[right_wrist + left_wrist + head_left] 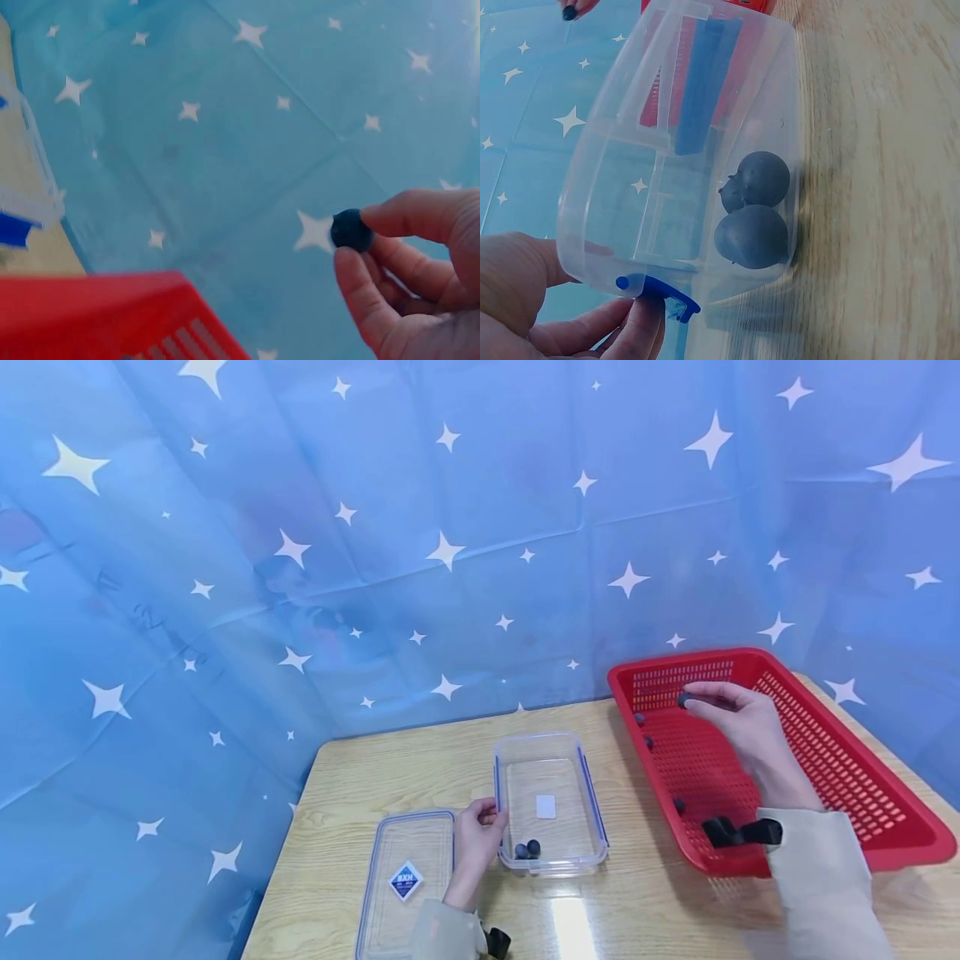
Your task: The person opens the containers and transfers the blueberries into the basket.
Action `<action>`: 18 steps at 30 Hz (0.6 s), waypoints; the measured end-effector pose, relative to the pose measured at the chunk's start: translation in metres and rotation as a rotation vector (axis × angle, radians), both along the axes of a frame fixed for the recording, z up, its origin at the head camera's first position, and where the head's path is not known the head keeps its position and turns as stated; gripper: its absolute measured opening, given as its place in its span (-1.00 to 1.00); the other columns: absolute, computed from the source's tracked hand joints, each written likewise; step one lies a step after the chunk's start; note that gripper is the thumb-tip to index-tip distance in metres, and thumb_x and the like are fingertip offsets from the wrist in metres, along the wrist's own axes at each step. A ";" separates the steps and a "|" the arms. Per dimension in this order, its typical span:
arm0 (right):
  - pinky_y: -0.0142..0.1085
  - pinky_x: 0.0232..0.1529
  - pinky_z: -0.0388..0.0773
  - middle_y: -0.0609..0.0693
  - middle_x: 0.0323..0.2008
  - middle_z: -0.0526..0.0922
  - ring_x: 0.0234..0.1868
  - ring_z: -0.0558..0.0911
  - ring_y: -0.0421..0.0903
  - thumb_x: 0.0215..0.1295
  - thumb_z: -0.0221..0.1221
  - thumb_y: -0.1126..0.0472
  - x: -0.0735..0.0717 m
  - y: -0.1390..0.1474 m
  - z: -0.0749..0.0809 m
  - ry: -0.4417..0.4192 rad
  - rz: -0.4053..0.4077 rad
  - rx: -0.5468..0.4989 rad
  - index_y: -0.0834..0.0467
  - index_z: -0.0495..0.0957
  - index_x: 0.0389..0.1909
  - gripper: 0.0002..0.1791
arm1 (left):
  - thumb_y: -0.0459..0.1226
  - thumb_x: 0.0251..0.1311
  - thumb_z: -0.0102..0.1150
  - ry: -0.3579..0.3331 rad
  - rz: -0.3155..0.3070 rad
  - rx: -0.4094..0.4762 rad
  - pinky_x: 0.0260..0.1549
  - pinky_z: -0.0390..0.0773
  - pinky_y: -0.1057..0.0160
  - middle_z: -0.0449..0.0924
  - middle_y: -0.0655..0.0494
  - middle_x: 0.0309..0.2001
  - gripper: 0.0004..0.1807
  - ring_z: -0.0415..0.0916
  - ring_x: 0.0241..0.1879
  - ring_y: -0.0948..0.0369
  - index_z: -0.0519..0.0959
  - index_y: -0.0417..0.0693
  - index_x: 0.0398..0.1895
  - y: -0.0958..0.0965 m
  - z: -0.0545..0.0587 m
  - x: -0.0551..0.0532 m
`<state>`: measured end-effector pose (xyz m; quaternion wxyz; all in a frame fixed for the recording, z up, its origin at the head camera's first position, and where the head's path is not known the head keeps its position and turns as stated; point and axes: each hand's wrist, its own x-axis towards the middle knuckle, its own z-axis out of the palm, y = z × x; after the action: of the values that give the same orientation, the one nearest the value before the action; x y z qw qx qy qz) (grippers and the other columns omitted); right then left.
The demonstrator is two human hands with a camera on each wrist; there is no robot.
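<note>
My right hand (750,735) pinches a dark blueberry (352,230) between thumb and fingertips, above the red plastic basket (862,760). In the right wrist view the berry is held up past the basket's corner. At the near left side of a clear plastic container (525,777), my left hand (478,835) grips the wall, thumb over the rim and fingers outside by a blue-edged clip (660,289). Three blueberries (751,236) lie together at that container's near end. A few more blueberries (678,805) rest along the left side of the basket.
A clear lid (375,877) with a blue seal and a diamond-shaped label lies left of the container on the wooden table (337,785). Blue cloth with white stars (480,593) hangs behind the table. The basket's raised rim stands to the container's right.
</note>
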<state>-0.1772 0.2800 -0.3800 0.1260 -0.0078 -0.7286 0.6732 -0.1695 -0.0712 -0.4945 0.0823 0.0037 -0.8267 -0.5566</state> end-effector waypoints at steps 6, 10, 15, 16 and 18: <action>-0.61 -0.22 0.40 -0.38 -0.27 0.57 -0.19 0.48 -0.37 0.28 0.17 0.16 0.007 0.015 -0.011 -0.039 -0.066 0.094 0.13 0.54 0.07 -0.65 | -0.47 0.01 0.26 0.002 -0.006 0.004 -0.46 0.49 0.42 0.59 -0.04 -0.40 -0.78 0.49 -0.45 0.23 0.57 -0.43 -0.25 0.000 0.000 0.000; -0.56 -0.23 0.35 -0.36 -0.21 0.53 -0.14 0.41 -0.33 0.26 0.18 0.12 0.009 0.025 -0.017 -0.083 -0.091 0.049 0.10 0.50 0.14 -0.58 | -0.47 0.01 0.26 0.006 -0.007 0.000 -0.45 0.49 0.42 0.59 -0.04 -0.40 -0.78 0.49 -0.45 0.23 0.58 -0.43 -0.25 0.000 0.000 0.000; -0.50 -0.23 0.29 -0.30 -0.15 0.50 -0.11 0.37 -0.31 0.22 0.22 0.07 0.011 0.034 -0.024 -0.119 -0.096 -0.083 0.03 0.52 0.13 -0.56 | -0.47 0.01 0.26 0.003 -0.006 -0.007 -0.45 0.49 0.42 0.59 -0.04 -0.40 -0.79 0.49 -0.45 0.23 0.58 -0.43 -0.25 0.000 0.000 0.000; -0.50 -0.24 0.30 -0.30 -0.14 0.49 -0.11 0.37 -0.31 0.21 0.22 0.06 0.011 0.036 -0.025 -0.120 -0.097 -0.097 0.03 0.51 0.14 -0.55 | -0.47 0.01 0.26 0.000 -0.005 -0.007 -0.45 0.49 0.42 0.59 -0.04 -0.40 -0.79 0.49 -0.45 0.24 0.58 -0.43 -0.25 0.000 0.000 0.000; -0.54 -0.25 0.32 -0.27 -0.14 0.49 -0.12 0.40 -0.32 0.20 0.23 0.08 0.012 0.039 -0.027 -0.113 -0.089 -0.149 0.05 0.51 0.13 -0.55 | -0.47 0.01 0.26 -0.003 -0.003 -0.005 -0.45 0.49 0.42 0.59 -0.03 -0.40 -0.79 0.48 -0.45 0.24 0.58 -0.43 -0.25 0.000 0.000 0.000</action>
<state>-0.1655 0.3193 -0.4072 0.1135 -0.0877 -0.6813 0.7178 -0.1693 -0.0717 -0.4945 0.0803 0.0031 -0.8281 -0.5548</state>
